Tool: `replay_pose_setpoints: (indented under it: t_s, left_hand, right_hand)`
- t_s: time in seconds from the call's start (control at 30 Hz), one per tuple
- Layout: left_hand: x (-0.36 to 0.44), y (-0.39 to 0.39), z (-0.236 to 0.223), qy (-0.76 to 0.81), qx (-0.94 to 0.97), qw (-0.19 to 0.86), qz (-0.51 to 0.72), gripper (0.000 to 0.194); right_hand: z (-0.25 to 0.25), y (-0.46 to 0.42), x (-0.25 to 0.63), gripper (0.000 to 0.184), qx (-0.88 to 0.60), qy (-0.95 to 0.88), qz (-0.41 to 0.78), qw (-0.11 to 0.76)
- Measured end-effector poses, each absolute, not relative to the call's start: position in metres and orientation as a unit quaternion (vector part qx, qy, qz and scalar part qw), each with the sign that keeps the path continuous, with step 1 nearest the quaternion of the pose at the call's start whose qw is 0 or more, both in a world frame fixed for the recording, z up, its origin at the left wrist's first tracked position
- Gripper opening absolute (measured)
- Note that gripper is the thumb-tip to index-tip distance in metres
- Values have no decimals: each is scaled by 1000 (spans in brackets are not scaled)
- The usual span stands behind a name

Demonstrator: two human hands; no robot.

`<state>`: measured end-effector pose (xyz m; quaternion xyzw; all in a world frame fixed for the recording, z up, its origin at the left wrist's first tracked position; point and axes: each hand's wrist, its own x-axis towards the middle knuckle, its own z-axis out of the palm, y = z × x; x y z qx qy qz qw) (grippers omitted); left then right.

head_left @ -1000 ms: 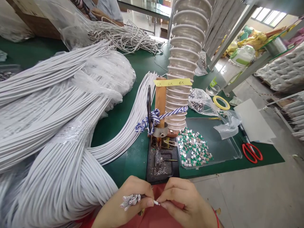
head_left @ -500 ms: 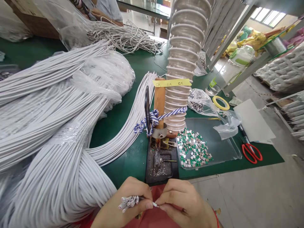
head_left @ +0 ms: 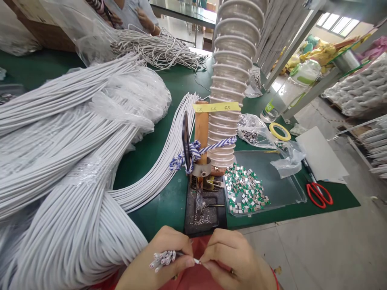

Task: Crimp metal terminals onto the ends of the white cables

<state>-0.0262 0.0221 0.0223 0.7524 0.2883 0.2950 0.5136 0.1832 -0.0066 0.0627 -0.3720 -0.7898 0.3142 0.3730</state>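
My left hand [head_left: 165,257] is closed round a small bunch of white cables [head_left: 163,259], their cut ends poking out to the left. Between its thumb and forefinger one cable end [head_left: 196,261] sticks out to the right. The fingertips of my right hand [head_left: 229,257] pinch the tip of that cable end; the tip itself is mostly hidden. Just beyond my hands stands a soldering stand [head_left: 205,217] with a wooden-handled iron [head_left: 201,129] fixed upright by a blue-and-white cord [head_left: 193,153]. Small green-and-silver connectors [head_left: 246,191] lie heaped to its right.
Thick bundles of white cable [head_left: 69,193] cover the left side. A ribbed clear hose [head_left: 231,80] rises behind the iron. On the right lie red scissors [head_left: 319,194], yellow tape [head_left: 279,131], a bottle [head_left: 287,92] and plastic bags [head_left: 252,131]. A person [head_left: 133,16] sits across the table.
My hands stay almost in place, with the right fingers still at the cable end. Across the table, the other person's hand has lifted. The view has shifted slightly.
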Motion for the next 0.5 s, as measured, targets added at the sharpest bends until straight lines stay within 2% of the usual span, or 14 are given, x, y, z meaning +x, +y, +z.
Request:
replay_pose_setpoints:
  t_s: [0.5]
  left_hand:
    - [-25,24,29,280,755,522,282,56]
  right_hand:
    - [65,-7,183,23,-372,-801,309,353]
